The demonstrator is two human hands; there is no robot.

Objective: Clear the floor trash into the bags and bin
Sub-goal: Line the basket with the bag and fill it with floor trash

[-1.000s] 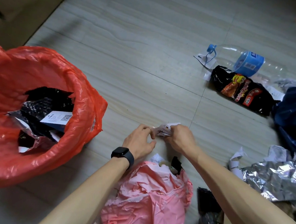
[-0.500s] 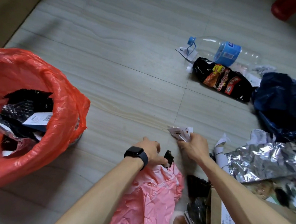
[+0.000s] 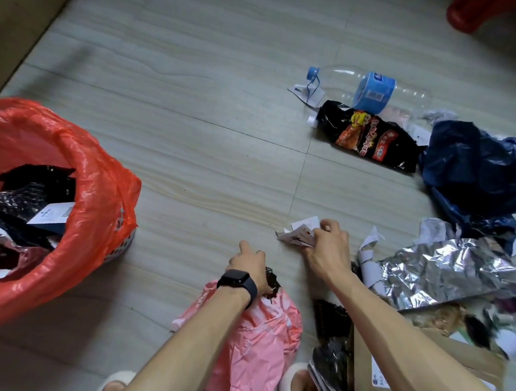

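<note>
Paper scraps [image 3: 297, 235]: a small crumpled bunch of white paper with some print, held just above the floor [image 3: 211, 149], in front of you and a little to the right.
Right hand [image 3: 327, 249]: your fingers [image 3: 325, 226] are curled around the right end of the bunch and pinch it; the loose end points left, away from the palm.
Look of the bunch: thin, light and wrinkled, in several pieces, so I judge that a piece can slip out if the pinch gets loose.
Left hand [image 3: 250, 263]: it is lower and to the left, and its fingers close on a black scrap [image 3: 271, 283] at the mouth of the pink bag [image 3: 246, 347].
Way to go: the pink bag lies just beside, down-left of the bunch. The red-lined bin [image 3: 96, 214] is well apart on the far left, past your left arm, which is the nearer one to it.
Other trash: a clear bottle [image 3: 377, 90], a black snack wrapper [image 3: 367, 136], a dark blue bag [image 3: 481, 168] and silver foil [image 3: 447, 269] lie on the right side.
</note>
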